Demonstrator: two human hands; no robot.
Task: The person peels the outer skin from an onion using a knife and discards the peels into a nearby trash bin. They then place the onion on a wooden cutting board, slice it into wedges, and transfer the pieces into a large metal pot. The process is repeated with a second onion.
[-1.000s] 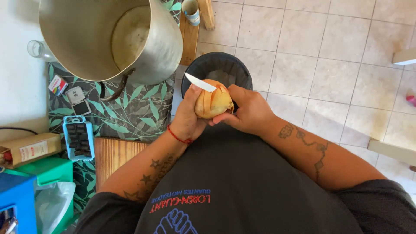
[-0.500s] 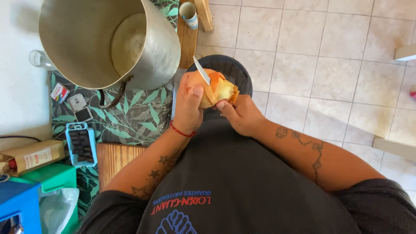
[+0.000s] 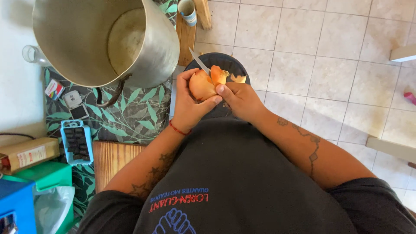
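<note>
Onion [image 3: 202, 85] sits just above the middle of the frame, cupped in your left hand [image 3: 188, 108], whose fingers curl around its smooth, rounded, pale-orange body. Your right hand [image 3: 241, 100] is closed around a knife [image 3: 199, 60], thumb pressed against the onion's side, and the thin metal blade points up and to the left from the top of the onion. A papery flap of brown skin [image 3: 238, 78] curls away at the right. Below both hands stands a dark round bin [image 3: 225, 65] on the pale tiled floor [image 3: 329, 65]. In the upper left, a large dull-metal pot [image 3: 104, 41] rests on a surface covered with leaf-patterned cloth [image 3: 130, 117].
</note>
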